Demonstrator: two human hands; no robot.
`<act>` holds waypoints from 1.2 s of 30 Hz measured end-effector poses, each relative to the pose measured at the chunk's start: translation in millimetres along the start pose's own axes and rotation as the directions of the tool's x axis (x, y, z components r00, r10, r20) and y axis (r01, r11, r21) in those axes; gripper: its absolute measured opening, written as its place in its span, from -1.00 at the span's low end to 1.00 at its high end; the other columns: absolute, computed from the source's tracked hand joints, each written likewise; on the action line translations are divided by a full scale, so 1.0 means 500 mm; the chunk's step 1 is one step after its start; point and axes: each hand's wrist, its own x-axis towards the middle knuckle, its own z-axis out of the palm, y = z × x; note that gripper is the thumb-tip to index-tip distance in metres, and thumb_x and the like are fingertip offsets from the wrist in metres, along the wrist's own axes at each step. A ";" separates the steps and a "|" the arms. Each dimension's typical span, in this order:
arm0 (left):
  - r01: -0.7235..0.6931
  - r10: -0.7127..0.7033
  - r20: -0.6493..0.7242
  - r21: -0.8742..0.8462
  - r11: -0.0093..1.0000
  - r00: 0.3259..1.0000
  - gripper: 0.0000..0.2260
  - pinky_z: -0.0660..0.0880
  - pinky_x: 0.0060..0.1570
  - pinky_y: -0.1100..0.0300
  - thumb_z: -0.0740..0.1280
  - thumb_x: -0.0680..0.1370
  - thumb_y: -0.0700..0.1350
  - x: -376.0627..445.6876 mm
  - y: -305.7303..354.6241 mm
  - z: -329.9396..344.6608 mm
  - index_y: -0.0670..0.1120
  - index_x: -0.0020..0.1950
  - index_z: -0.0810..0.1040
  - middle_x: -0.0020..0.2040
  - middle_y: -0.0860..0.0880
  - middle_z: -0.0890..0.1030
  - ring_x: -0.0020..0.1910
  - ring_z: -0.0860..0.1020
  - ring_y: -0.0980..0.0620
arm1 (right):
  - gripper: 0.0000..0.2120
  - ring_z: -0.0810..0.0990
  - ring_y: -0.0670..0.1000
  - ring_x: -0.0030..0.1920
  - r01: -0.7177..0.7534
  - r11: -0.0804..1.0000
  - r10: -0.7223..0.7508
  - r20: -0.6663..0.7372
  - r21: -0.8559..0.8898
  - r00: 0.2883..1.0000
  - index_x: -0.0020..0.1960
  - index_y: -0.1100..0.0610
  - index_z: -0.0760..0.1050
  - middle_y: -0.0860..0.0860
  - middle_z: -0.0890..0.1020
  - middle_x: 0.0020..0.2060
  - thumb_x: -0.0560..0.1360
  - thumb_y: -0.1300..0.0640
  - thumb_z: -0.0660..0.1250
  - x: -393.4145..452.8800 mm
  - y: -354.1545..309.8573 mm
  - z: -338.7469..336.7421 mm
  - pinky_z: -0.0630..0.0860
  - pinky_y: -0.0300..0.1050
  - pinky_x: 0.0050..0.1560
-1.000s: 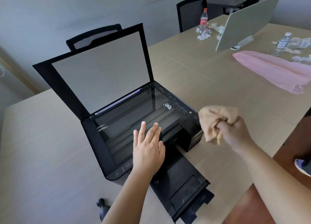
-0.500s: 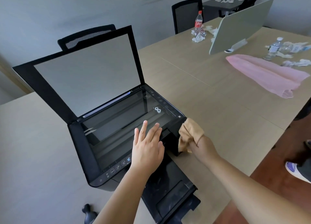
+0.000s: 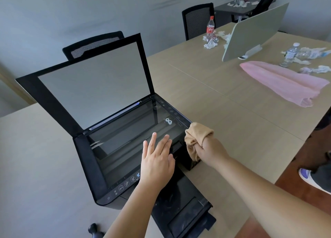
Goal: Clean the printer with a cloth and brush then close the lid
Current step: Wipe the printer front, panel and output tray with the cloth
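A black printer (image 3: 89,168) stands on the beige table (image 3: 223,112) with its scanner lid (image 3: 93,83) raised and the glass exposed. My left hand (image 3: 157,159) lies flat, fingers spread, on the front right part of the glass. My right hand (image 3: 209,150) is closed around a bunched tan cloth (image 3: 195,137), which presses against the printer's right front corner. The paper tray (image 3: 182,212) sticks out toward me. No brush can be made out.
A pink towel (image 3: 283,82) lies to the right, with a grey divider panel (image 3: 254,32), bottles (image 3: 210,27) and crumpled tissues behind it. Black chairs (image 3: 93,44) stand behind the table. A dark object (image 3: 95,229) lies at the near edge. A person's shoe (image 3: 308,177) shows on the floor.
My right hand has carried the tan cloth left from above the table onto the printer's right front corner. My left hand has stayed flat on the glass.
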 end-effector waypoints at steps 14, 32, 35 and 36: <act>0.102 -0.102 0.017 0.015 0.995 0.995 -0.54 0.08 0.41 -0.14 0.11 0.53 0.02 0.010 -0.011 -0.006 -0.09 0.37 0.48 0.41 0.03 0.45 0.50 0.22 -0.18 | -0.68 0.52 -0.04 -0.26 0.048 0.996 -0.053 0.056 0.073 0.997 0.05 -0.30 0.36 -0.08 0.52 -0.24 0.50 0.13 0.10 0.024 0.026 0.008 0.56 0.00 -0.17; 0.503 -0.502 -0.027 0.080 0.861 0.864 -0.48 -0.26 0.45 -0.07 0.01 0.61 0.13 0.079 0.044 0.011 -0.04 0.53 0.21 0.60 0.05 -0.12 0.56 -0.22 -0.07 | -0.67 0.50 0.13 0.20 0.189 0.959 -0.082 0.429 -0.212 0.899 0.22 0.19 0.47 0.11 0.61 0.08 0.58 0.07 0.07 0.297 -0.028 0.009 0.34 -0.03 0.29; 0.510 -0.511 -0.016 0.098 0.854 0.859 -0.50 -0.23 0.46 -0.07 0.04 0.61 0.12 0.077 0.048 0.014 -0.05 0.51 0.24 0.60 0.04 -0.06 0.56 -0.18 -0.07 | -0.74 0.53 0.10 0.12 0.220 0.964 -0.115 0.512 -0.149 0.851 0.17 0.13 0.47 0.07 0.61 0.00 0.55 0.12 0.11 0.272 0.007 -0.015 0.43 -0.02 0.19; 0.513 -0.514 -0.019 0.101 0.853 0.858 -0.50 -0.21 0.47 -0.07 0.05 0.61 0.12 0.077 0.048 0.015 -0.05 0.51 0.24 0.60 0.04 -0.05 0.56 -0.18 -0.07 | -0.75 0.53 0.09 0.10 0.243 0.960 -0.139 0.520 -0.138 0.843 0.15 0.12 0.47 0.05 0.61 -0.01 0.54 0.13 0.12 0.248 0.025 -0.024 0.45 -0.03 0.16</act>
